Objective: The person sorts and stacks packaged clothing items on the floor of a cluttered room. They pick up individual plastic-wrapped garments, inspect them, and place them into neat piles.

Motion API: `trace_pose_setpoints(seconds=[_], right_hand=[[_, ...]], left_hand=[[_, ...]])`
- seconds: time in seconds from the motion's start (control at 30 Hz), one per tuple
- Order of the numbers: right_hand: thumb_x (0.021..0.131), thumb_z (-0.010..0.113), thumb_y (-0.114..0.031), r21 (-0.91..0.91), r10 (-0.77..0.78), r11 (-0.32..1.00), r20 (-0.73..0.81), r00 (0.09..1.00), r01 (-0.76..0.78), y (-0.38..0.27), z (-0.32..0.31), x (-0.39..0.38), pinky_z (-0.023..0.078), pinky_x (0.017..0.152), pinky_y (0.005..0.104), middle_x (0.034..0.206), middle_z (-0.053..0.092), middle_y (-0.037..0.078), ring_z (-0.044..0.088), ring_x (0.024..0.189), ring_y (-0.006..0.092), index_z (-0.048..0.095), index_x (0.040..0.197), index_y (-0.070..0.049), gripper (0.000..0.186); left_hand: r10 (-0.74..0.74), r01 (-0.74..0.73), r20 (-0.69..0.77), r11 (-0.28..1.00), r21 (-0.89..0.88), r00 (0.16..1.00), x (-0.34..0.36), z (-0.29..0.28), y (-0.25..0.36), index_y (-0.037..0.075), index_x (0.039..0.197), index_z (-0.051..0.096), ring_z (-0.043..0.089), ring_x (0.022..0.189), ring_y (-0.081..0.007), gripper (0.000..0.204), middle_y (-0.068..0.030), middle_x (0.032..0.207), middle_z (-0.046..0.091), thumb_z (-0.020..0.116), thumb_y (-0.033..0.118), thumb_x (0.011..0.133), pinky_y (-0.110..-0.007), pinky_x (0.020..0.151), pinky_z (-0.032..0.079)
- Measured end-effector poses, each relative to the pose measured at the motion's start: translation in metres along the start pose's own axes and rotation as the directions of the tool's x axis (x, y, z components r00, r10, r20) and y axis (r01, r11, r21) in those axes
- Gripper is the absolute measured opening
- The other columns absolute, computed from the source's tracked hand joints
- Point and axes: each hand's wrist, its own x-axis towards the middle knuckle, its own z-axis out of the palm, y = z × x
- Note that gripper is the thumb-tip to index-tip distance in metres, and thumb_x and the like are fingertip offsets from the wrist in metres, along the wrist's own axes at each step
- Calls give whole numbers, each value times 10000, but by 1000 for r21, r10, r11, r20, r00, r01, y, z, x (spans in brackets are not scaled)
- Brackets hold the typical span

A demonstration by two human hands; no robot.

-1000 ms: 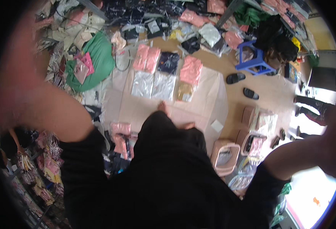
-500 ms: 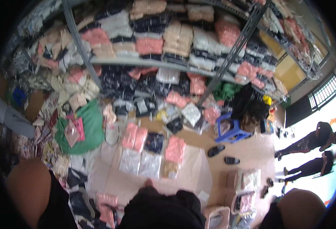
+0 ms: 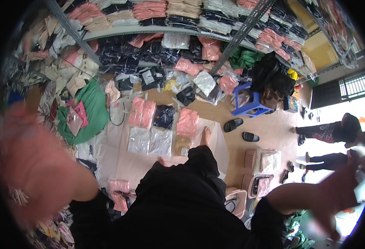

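Both forearms reach out to the sides from the lower edge. On the left, my left hand (image 3: 37, 166) is a large pink smear close to the camera; its fingers do not show, and I cannot tell whether cloth is part of it. My right hand (image 3: 340, 191) is raised at the far right, blurred, its grip unclear. Neither touches the garments on the floor. Below lie bagged folded clothes: pink packs (image 3: 141, 112), a navy pack (image 3: 163, 117), another pink pack (image 3: 187, 122), white packs (image 3: 161, 141) and a tan pack (image 3: 183, 146).
My bare foot (image 3: 207, 136) stands beside the packs. Loaded metal shelves (image 3: 149, 31) span the far side. A green cloth (image 3: 92, 110) lies left among heaped garments. Rightward are black slippers (image 3: 233, 124), a blue stool (image 3: 251, 106), pink baskets (image 3: 250, 162) and two people (image 3: 335, 128).
The view has tilted downward, so the packs sit higher and my feet and legs show more. Both hands have come into sight at the sides, blurred.
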Motion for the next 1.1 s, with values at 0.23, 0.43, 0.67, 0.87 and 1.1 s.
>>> trace_pose_setpoints(seconds=[0.23,0.43,0.67,0.87,1.1], right_hand=[[929,492,-239,186,936,258,193,293,-948,267,74,-231,455,630,247,787,585,41,552,674,104,575,943,-2,252],[865,563,-187,-226,861,275,491,135,-934,556,179,-371,459,609,298,770,600,86,573,681,124,571,943,26,227],[787,503,-83,-516,863,502,360,355,-694,896,336,-476,400,907,444,1191,451,322,494,1026,466,221,1321,84,626],[822,524,-356,-813,858,444,507,83,376,971,384,-448,457,805,391,1136,549,185,501,1102,325,650,1007,-65,368],[766,517,-468,-899,999,-51,-51,-11,-435,1004,373,-469,421,904,458,1246,382,310,412,1161,434,410,1204,92,719]], left_hand=[[-877,841,-87,418,343,472,-179,59,-226,29,908,578,472,765,-55,117,-3,843,550,523,132,904,-194,683,370],[-929,903,-243,167,395,279,-309,101,-375,40,892,585,442,652,-51,122,13,763,556,556,158,877,-215,577,354],[-934,985,-321,-169,17,-155,-430,150,-463,40,1013,568,444,661,-35,171,28,771,524,541,169,903,-197,609,369],[-868,924,-314,-358,-139,-383,-478,153,-495,41,1025,557,395,635,-19,176,44,718,475,511,177,924,-183,574,335],[-880,925,-315,-282,-256,-355,-477,154,-501,46,1043,535,360,622,-6,174,52,719,447,508,173,927,-169,557,309]])
